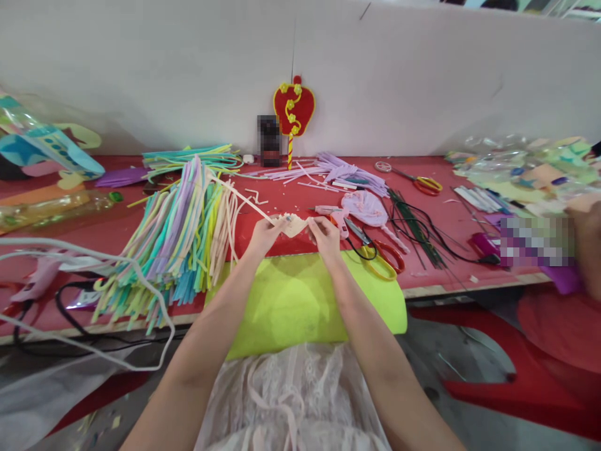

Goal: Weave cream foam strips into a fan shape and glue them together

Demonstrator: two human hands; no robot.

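Above the red tabletop, a small cream fuzzy piece (295, 227), apparently made of pipe cleaner, is stretched between my two hands. My left hand (268, 235) pinches its left side. A long cream pipe cleaner (248, 202) runs from that hand up and left towards the bundle. The thumb and fingers of my right hand (325, 233) close on the piece's right corner. Just beyond my right hand lie a pink glue gun (339, 220) and scissors (382, 258) with red and yellow handles. A flat lilac fuzzy shape (365, 208) with a twisted stick is behind them.
A large bundle of multicoloured pipe cleaners (173, 232) lies left. A lime-green sheet (291, 307) hangs over the table edge. A red apple-shaped decoration (294, 109) stands at the wall. Green stems (416, 228), a black cable and another person's arm (588, 244) are right.
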